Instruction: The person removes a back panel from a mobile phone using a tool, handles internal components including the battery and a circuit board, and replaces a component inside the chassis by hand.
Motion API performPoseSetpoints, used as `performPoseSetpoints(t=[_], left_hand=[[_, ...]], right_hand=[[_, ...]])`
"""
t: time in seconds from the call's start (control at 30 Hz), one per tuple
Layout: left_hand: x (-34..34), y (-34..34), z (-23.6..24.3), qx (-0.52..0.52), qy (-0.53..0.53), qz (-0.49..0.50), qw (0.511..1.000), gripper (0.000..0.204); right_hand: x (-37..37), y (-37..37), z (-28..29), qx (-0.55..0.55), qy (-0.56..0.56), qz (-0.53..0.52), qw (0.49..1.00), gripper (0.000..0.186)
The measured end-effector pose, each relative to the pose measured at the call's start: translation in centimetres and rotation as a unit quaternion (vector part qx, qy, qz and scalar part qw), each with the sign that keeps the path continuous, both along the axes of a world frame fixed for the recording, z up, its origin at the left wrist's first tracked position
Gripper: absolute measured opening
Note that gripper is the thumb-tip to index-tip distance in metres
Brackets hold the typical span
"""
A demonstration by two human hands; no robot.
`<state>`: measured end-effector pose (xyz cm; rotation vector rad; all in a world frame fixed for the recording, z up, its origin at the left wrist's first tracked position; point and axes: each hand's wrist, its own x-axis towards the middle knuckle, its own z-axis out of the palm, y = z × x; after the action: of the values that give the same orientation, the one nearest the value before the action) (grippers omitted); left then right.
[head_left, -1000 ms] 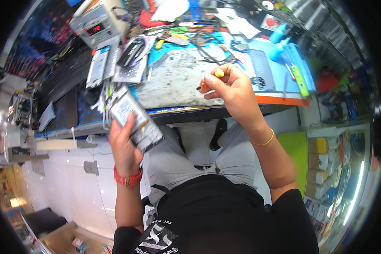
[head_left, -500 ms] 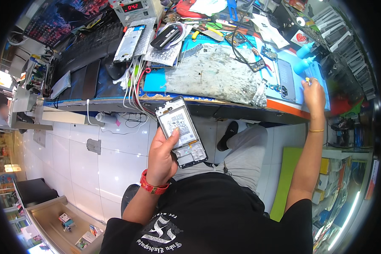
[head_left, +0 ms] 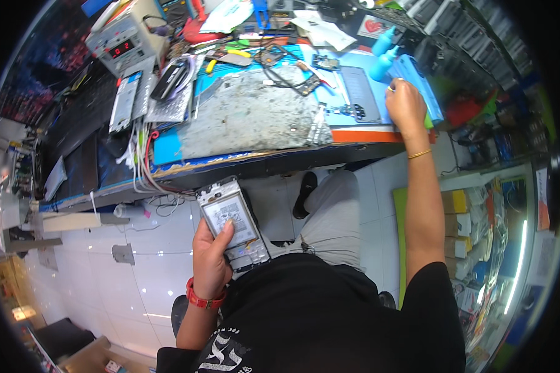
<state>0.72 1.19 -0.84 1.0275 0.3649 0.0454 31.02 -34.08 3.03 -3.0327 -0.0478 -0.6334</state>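
My left hand, fingers closed, grips an opened phone over my lap, thumb across the white battery and dark frame edge below it. My right hand is closed at the right end of the bench, fingers curled beside two light-blue bottles and a dark grey phone panel. A small yellowish bit shows at its fingertips; what it holds is too small to name. A green object lies partly under that hand.
A stained grey mat covers the middle of the bench. Left of it are a power supply, phone parts, hanging cables and a keyboard. Tools lie behind. A glass cabinet stands at the right.
My right hand moved from over the bench's middle with a small yellow-and-orange item to beside the blue bottles. My left hand still holds the phone, now lower and nearer my body.
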Motion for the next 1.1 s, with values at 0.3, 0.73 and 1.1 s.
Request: performPoseSetpoints(t=[0.3, 0.73, 1.1], left_hand=[[-0.5, -0.5, 0.5, 0.016, 0.021, -0.090, 0.996, 0.034], [-0.8, -0.8, 1.3, 0.058, -0.002, -0.138, 0.989, 0.035], [-0.8, -1.9, 1.5, 0.040, -0.007, -0.159, 0.986, 0.035]], right_hand=[[8.0, -1.1, -2.6, 0.234, -0.090, 0.007, 0.968, 0.071], [-10.5, 8.2, 6.1, 0.030, -0.043, 0.452, 0.890, 0.049], [-16.9, 11.2, 6.2, -0.093, 0.045, 0.552, 0.827, 0.035]])
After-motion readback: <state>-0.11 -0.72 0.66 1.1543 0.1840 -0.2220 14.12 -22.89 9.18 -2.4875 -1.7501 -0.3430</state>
